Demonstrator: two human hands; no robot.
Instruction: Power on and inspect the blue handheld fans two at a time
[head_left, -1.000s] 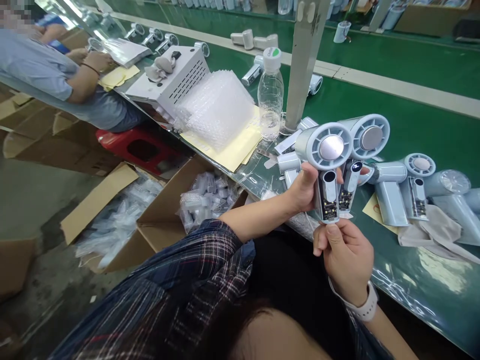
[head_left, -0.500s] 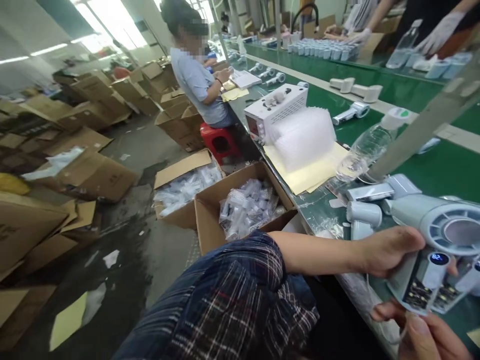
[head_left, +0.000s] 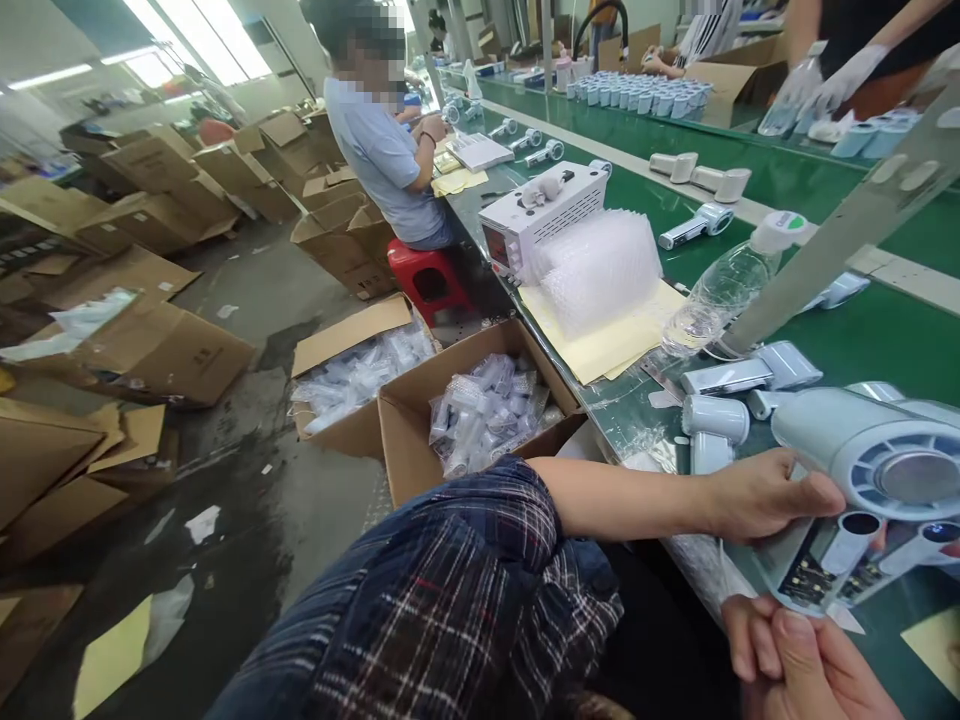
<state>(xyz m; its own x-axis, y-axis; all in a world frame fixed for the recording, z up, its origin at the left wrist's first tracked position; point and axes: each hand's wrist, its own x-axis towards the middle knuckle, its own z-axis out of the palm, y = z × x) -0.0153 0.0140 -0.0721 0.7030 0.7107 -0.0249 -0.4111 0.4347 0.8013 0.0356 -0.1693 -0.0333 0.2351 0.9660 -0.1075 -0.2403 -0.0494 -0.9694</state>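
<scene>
At the right, my left hand [head_left: 772, 497] is closed around a light-blue handheld fan [head_left: 817, 440], its round ringed grille facing me. The fan's handle has a dark glossy panel with an oval display, which looks dark. A second similar panel shows beside it; I cannot tell if it is a reflection. My right hand [head_left: 802, 650] has its fingers pinched together at the handle's lower end; what they hold is hidden. A thin white cable [head_left: 724, 575] hangs close by. Several more light-blue fans [head_left: 716, 420] lie on the green table just beyond my left hand.
A clear bottle [head_left: 720, 295] stands by a slanted metal pole [head_left: 840, 220]. White wrap sheets [head_left: 596, 270] lie on yellow paper beside a white power unit [head_left: 544, 215]. Cartons of bagged parts [head_left: 405, 470] stand left of the table. A person [head_left: 382, 150] sits further along; gloved hands work opposite.
The handle's display showed a lit number and is now dark. My right hand has shifted slightly left, still at the handle's end. The view has shifted slightly.
</scene>
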